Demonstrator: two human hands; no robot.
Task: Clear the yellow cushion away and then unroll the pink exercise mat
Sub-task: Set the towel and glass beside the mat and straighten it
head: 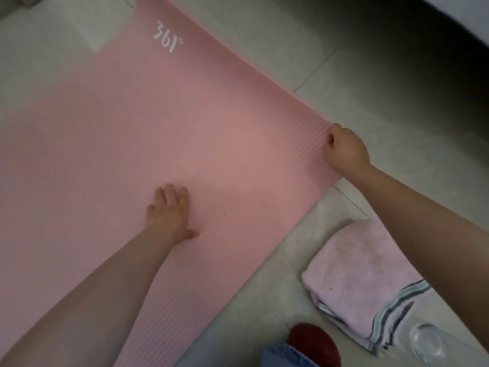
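The pink exercise mat [164, 133] is shown spread on the floor [357, 83], its long axis running from near left to far. Its right edge is pinched in the closed grip of the right hand [344, 152]; the left hand [170, 213] is pressed flat, open, mid-mat. A folded towel [362, 282] lies just beside the near right edge. No yellow cushion is seen.

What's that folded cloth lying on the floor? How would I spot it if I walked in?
Start at the big pink exercise mat spread over the pale floor tiles. Just off its right edge, under the person's right arm, lies the folded towel. It is a paler, fluffier pink than the mat, with grey and teal stripes along one end, unlike the clear glass and dark red object beside it.
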